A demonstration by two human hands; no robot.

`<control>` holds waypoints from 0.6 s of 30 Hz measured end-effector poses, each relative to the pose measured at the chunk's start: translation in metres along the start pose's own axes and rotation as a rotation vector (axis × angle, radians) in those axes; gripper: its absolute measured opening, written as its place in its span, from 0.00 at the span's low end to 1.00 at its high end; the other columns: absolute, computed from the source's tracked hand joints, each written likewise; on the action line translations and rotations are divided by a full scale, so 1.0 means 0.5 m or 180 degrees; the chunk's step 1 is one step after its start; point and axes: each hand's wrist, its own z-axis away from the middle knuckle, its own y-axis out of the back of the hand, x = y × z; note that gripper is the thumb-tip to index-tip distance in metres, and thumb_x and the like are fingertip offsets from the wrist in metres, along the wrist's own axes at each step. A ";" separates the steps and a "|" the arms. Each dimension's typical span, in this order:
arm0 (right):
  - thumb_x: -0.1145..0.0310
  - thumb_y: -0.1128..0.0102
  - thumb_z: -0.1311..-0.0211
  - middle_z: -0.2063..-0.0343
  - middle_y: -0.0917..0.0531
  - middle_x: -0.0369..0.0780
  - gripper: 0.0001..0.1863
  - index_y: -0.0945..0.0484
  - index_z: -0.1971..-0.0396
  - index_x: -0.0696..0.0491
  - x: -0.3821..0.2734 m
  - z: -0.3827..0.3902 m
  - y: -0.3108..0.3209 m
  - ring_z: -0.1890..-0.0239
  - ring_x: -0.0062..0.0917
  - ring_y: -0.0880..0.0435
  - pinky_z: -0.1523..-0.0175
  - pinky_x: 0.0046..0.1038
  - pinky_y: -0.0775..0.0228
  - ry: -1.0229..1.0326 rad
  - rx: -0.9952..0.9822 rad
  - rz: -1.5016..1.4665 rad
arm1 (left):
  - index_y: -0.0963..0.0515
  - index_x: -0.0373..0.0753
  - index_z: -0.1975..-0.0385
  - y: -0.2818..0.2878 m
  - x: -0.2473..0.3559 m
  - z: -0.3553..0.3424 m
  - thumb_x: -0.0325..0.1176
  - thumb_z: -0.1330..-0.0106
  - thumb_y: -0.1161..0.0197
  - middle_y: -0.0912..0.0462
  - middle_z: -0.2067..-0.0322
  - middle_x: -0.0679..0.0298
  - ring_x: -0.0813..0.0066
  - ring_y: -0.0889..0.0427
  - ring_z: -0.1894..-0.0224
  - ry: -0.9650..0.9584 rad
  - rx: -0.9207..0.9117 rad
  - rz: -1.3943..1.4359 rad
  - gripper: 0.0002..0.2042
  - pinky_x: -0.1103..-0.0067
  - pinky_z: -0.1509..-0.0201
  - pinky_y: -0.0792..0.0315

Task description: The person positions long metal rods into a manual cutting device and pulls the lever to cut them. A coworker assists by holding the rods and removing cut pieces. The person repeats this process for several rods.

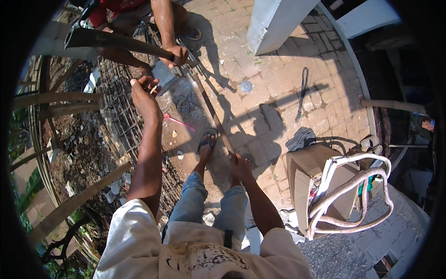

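Observation:
My right hand [240,168] is closed around the near end of a long rusty metal bar [211,109], which slants away to the far left. The bar's far end reaches a worktop by a co-worker's hand [175,56], which grips a thick dark handle [134,45]. My left hand [147,98] is raised over rusty steel reinforcing rods [121,111], its fingers curled in. Something small and pale may be between them, too small to name. Close beyond it is the co-worker's other hand, partly hidden. Short dark metal pieces [186,104] lie on the ground between my hands.
A pink strip [179,122] lies near my sandalled foot [207,139]. At right stands a cardboard box [302,172] beside looped pale hoses [388,195]. A white pillar [274,28] rises at the far side. Rubble and wooden poles [79,202] line the left.

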 end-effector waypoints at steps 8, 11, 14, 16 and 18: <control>0.49 0.52 0.36 0.67 0.19 0.51 0.21 0.26 0.57 0.52 0.053 -0.082 -0.059 0.58 0.52 0.22 0.50 0.48 0.35 -0.0233 0.0163 -0.0219 | 0.28 0.33 0.60 0.045 -0.156 0.077 0.52 0.28 0.55 0.21 0.69 0.59 0.71 0.20 0.69 0.0743 -0.0599 -0.0556 0.23 0.76 0.64 0.27; 0.46 0.50 0.38 0.67 0.19 0.51 0.25 0.25 0.57 0.54 0.077 -0.094 -0.078 0.58 0.50 0.22 0.50 0.46 0.35 -0.0257 0.0257 -0.0066 | 0.30 0.32 0.58 0.032 -0.100 0.028 0.50 0.28 0.55 0.21 0.67 0.57 0.70 0.19 0.65 -0.0420 0.0166 -0.0542 0.22 0.75 0.59 0.26; 0.43 0.48 0.39 0.68 0.18 0.50 0.28 0.23 0.60 0.57 0.077 -0.093 -0.078 0.57 0.45 0.21 0.50 0.44 0.34 -0.0741 -0.0247 -0.0284 | 0.29 0.32 0.59 0.028 0.018 -0.062 0.48 0.28 0.53 0.21 0.66 0.56 0.71 0.19 0.65 -0.1130 -0.0152 -0.0252 0.21 0.76 0.59 0.26; 0.42 0.48 0.39 0.70 0.18 0.49 0.30 0.22 0.63 0.59 0.064 -0.084 -0.073 0.61 0.41 0.19 0.53 0.40 0.32 -0.1005 -0.0588 -0.0153 | 0.28 0.32 0.61 0.027 0.059 -0.097 0.47 0.28 0.52 0.21 0.67 0.57 0.73 0.19 0.66 -0.0910 -0.0435 -0.0264 0.20 0.78 0.60 0.26; 0.43 0.49 0.38 0.73 0.18 0.49 0.30 0.23 0.64 0.61 0.045 -0.071 -0.070 0.68 0.38 0.18 0.58 0.38 0.29 -0.1140 -0.1023 -0.0908 | 0.27 0.33 0.64 0.047 0.050 -0.086 0.44 0.28 0.51 0.20 0.69 0.59 0.76 0.20 0.68 -0.0793 -0.1051 -0.0169 0.17 0.80 0.63 0.26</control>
